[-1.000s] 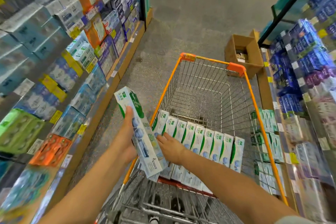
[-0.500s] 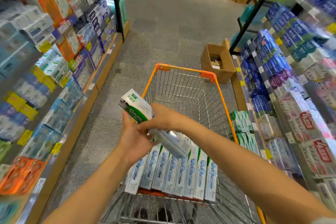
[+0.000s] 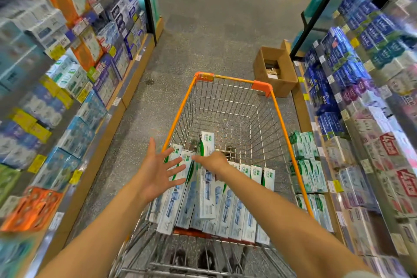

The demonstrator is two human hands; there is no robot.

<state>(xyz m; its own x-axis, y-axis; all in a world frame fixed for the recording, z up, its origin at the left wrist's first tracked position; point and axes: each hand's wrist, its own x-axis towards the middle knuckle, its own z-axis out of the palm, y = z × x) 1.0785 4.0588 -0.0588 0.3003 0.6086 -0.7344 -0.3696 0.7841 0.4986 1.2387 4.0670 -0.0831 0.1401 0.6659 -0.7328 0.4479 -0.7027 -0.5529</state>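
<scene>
Lowered since half a second ago, when both hands held it up over the near end of the cart (image 3: 280, 124), the toothpaste box (image 3: 205, 196) now lies flat on top of the row of boxes (image 3: 234, 212). Its length runs from 6 to 12 o'clock and its far end juts past the row. The left hand (image 3: 155, 176) has come away and hangs at the box's 9 o'clock, its grip wide, fingers spread, holding nothing. The right hand (image 3: 213, 161) lies over the box's far half. The back of the hand hides most of the fingers, so I cannot tell whether its grip is closed on the box or only resting there.

The set-down looks all but done, with only the right hand left to lift off. The box rides on the row rather than slotting into it, so it may slide when the cart moves. Similar green-and-white packs (image 3: 304, 149) fill the shelf at the cart's 3 o'clock.
</scene>
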